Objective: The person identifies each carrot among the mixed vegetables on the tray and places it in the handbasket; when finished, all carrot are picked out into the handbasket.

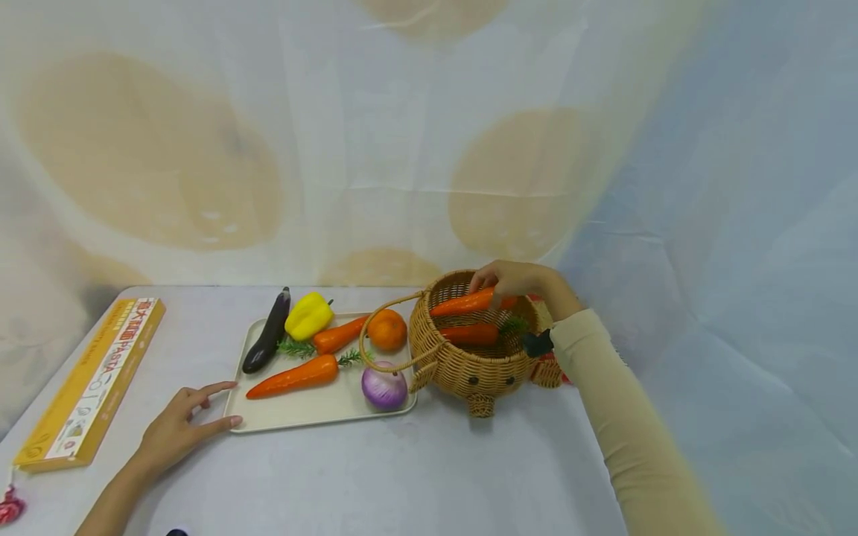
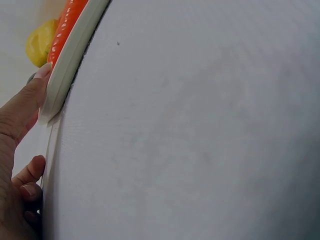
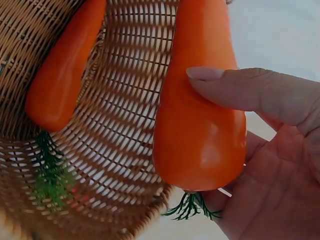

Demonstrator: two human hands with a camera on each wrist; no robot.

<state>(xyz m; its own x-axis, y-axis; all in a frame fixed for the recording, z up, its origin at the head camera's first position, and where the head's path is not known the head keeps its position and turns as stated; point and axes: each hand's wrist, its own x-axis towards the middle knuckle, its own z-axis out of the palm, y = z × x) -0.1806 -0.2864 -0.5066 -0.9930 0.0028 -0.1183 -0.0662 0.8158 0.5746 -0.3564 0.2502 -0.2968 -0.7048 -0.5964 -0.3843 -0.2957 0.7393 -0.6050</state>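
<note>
In the head view, my right hand (image 1: 512, 280) holds an orange carrot (image 1: 462, 304) at the mouth of a wicker basket (image 1: 462, 374). Thumb and fingers grip the thick end of this carrot in the right wrist view, its green tuft below. A second carrot (image 3: 61, 87) lies inside the basket, leaves against the woven wall. My left hand (image 1: 179, 430) is at the left end of a cream tray (image 1: 315, 417), thumb and index finger spread and touching its rim. On the tray lie two carrots, an eggplant (image 1: 269, 335), a yellow bell pepper (image 1: 310, 316), an orange fruit (image 1: 387, 330) and a purple onion (image 1: 384, 386).
A long yellow pasta box (image 1: 94, 380) lies on the table to the left. The basket's handle (image 1: 369, 327) tips out over the tray's right end. Behind the table hangs a patterned curtain (image 1: 322, 149). A small red item (image 1: 10, 508) sits at the lower left.
</note>
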